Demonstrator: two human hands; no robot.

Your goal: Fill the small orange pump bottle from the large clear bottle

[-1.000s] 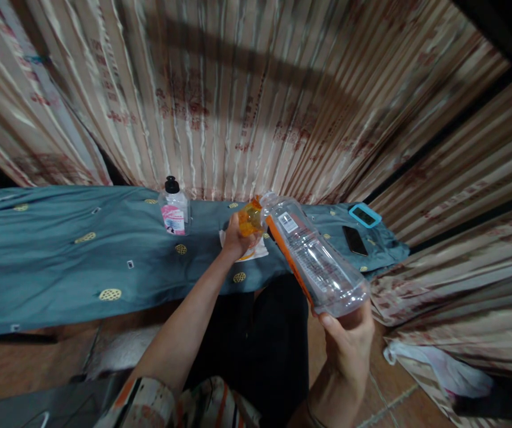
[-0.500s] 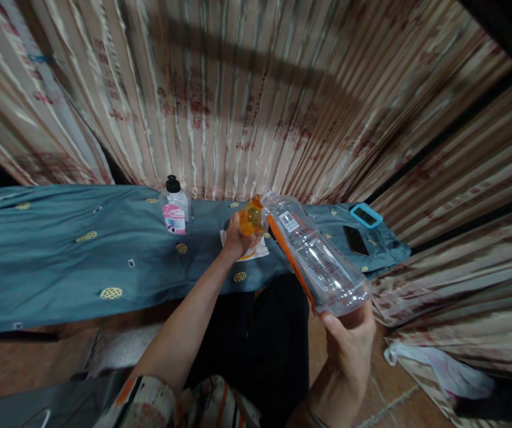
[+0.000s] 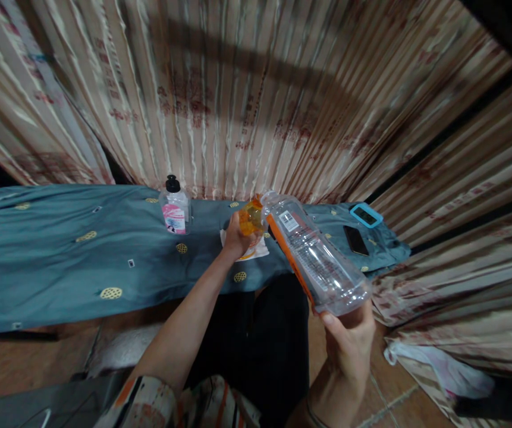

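Observation:
My right hand [image 3: 349, 339] grips the bottom of a large clear plastic bottle [image 3: 316, 258] with an orange label strip, tipped so its mouth points away and down. The mouth meets a small orange container [image 3: 251, 218] that my left hand [image 3: 236, 238] holds just above a white paper [image 3: 258, 249] on the teal cloth [image 3: 81, 255]. Whether any liquid flows between them cannot be seen.
A small clear bottle [image 3: 174, 209] with a black cap and pink label stands on the teal cloth to the left. A black phone [image 3: 355, 240] and a blue-framed device [image 3: 365, 215] lie at the right end. Striped curtains hang behind; a white bag [image 3: 443, 368] lies on the floor.

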